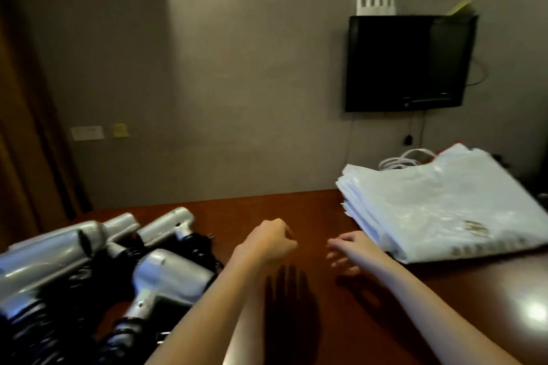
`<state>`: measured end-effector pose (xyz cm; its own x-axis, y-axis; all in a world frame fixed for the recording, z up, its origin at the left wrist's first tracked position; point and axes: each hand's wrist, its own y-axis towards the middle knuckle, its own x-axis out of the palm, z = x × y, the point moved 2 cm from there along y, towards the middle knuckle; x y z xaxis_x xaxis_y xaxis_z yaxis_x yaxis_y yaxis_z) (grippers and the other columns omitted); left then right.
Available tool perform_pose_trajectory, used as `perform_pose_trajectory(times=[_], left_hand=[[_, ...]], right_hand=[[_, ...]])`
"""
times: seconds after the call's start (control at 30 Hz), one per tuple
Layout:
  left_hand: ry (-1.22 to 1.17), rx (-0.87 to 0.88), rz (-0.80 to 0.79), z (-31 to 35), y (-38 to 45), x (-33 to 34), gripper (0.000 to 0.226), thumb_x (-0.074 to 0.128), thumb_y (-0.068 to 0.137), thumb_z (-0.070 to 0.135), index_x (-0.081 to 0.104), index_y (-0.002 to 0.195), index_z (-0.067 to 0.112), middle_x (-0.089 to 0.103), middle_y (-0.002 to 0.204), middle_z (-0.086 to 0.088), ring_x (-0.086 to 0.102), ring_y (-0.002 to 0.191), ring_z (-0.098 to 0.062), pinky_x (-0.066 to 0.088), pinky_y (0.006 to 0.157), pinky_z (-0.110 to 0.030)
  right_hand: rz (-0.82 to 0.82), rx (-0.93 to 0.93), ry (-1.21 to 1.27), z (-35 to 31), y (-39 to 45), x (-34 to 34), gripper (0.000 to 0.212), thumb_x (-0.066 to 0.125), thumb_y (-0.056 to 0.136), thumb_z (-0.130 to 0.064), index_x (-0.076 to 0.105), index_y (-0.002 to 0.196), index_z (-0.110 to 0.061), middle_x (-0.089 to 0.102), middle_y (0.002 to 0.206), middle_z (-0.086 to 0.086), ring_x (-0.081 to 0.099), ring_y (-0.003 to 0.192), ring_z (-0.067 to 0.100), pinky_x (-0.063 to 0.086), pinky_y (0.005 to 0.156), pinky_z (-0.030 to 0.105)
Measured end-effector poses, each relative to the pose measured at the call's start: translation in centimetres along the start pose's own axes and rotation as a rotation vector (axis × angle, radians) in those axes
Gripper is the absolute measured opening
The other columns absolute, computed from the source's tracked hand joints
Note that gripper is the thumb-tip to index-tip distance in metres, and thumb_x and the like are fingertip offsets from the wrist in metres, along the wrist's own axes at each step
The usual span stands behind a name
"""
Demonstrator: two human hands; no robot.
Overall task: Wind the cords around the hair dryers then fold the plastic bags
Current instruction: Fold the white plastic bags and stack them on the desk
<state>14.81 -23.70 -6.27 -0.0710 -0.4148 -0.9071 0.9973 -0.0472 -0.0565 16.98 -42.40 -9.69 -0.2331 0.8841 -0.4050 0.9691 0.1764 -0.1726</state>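
While both bare hands hover over the bare middle of the reddish-brown wooden table [311, 207], neither holds anything: the left hand [271, 241] has its fingers curled in on nothing, and the right hand [347, 249] has its fingers loosely spread, reaching toward the right. The silver plastic hair dryers [166, 275] lie grouped at the near left, black coiled cords [201, 246] bunched against them, probably set aside as a batch. The stack of white plastic bags [444, 204] sits flat at the far right, likely placed within reach for folding.
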Motion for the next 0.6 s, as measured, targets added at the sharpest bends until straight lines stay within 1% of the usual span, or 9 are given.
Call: perform_pose_trajectory(times=[0.07,0.1,0.17,0.23,0.3,0.37,0.5,0.53,0.6], left_hand=[[-0.165,0.058,-0.021,4.7,0.4,2.4,0.036,0.06,0.096,0.029,0.061,0.128,0.012,0.064,0.126,-0.006,0.062,0.107,-0.018,0.05,0.09,-0.028],[-0.237,0.073,-0.025,6.8,0.7,3.7,0.033,0.061,0.096,0.029,0.065,0.124,0.012,0.066,0.122,-0.006,0.063,0.103,-0.017,0.051,0.087,-0.028],[-0.382,0.078,-0.046,10.3,1.6,6.3,0.025,0.063,0.093,0.03,0.071,0.108,0.011,0.07,0.113,-0.009,0.068,0.097,-0.02,0.054,0.083,-0.032],[-0.543,0.046,-0.094,12.8,2.4,8.7,0.017,0.064,0.092,0.03,0.068,0.09,0.013,0.072,0.108,-0.014,0.071,0.09,-0.025,0.057,0.08,-0.036],[-0.697,0.001,-0.147,14.6,3.0,10.7,0.015,0.064,0.093,0.029,0.063,0.091,0.014,0.07,0.112,-0.012,0.071,0.09,-0.026,0.058,0.08,-0.037],[-0.817,-0.032,-0.187,15.5,3.4,12.1,0.019,0.063,0.094,0.029,0.061,0.099,0.012,0.067,0.111,-0.009,0.068,0.094,-0.024,0.055,0.084,-0.036],[-1.044,-0.095,-0.222,16.3,4.4,13.5,0.015,0.063,0.094,0.028,0.06,0.09,0.014,0.064,0.109,-0.007,0.066,0.101,-0.024,0.051,0.087,-0.036],[-1.07,-0.104,-0.216,16.5,4.6,13.5,0.013,0.063,0.094,0.027,0.06,0.089,0.015,0.065,0.107,-0.007,0.067,0.1,-0.024,0.05,0.087,-0.035],[-1.089,-0.111,-0.194,16.8,4.7,13.6,0.012,0.065,0.094,0.02,0.061,0.084,0.014,0.065,0.098,-0.007,0.067,0.094,-0.024,0.051,0.087,-0.037]], right_hand=[[0.123,0.112,0.112,3.3,-1.4,-4.5,0.022,0.052,0.098,-0.026,0.063,0.087,-0.01,0.067,0.068,0.003,0.06,0.046,0.007,0.045,0.045,0.018],[0.165,0.168,0.157,4.8,-2.2,-6.4,0.027,0.051,0.098,-0.029,0.063,0.085,-0.009,0.067,0.065,0.003,0.059,0.044,0.008,0.046,0.045,0.018],[0.194,0.268,0.245,7.3,-3.2,-9.4,0.037,0.046,0.099,-0.035,0.063,0.083,-0.006,0.068,0.065,0.006,0.062,0.046,0.012,0.048,0.046,0.019],[0.236,0.319,0.403,9.2,-3.9,-11.6,0.043,0.043,0.099,-0.039,0.059,0.087,0.0,0.069,0.07,0.014,0.065,0.046,0.017,0.048,0.041,0.021],[0.298,0.32,0.563,10.3,-4.0,-12.9,0.042,0.047,0.098,-0.041,0.051,0.095,0.001,0.067,0.08,0.021,0.066,0.045,0.022,0.048,0.036,0.022],[0.343,0.295,0.638,10.8,-3.7,-13.2,0.037,0.051,0.097,-0.036,0.048,0.104,0.0,0.066,0.083,0.021,0.066,0.044,0.022,0.047,0.034,0.022],[0.421,0.242,0.626,10.4,-2.1,-13.1,0.027,0.054,0.097,-0.021,0.058,0.11,0.003,0.065,0.075,0.012,0.064,0.04,0.014,0.043,0.032,0.016],[0.423,0.254,0.62,10.1,-1.8,-13.1,0.029,0.056,0.096,-0.023,0.058,0.11,0.002,0.065,0.076,0.011,0.064,0.041,0.014,0.043,0.032,0.017],[0.39,0.297,0.633,9.7,-1.6,-13.1,0.035,0.06,0.092,-0.035,0.056,0.108,-0.005,0.066,0.081,0.012,0.067,0.051,0.019,0.045,0.034,0.019]])
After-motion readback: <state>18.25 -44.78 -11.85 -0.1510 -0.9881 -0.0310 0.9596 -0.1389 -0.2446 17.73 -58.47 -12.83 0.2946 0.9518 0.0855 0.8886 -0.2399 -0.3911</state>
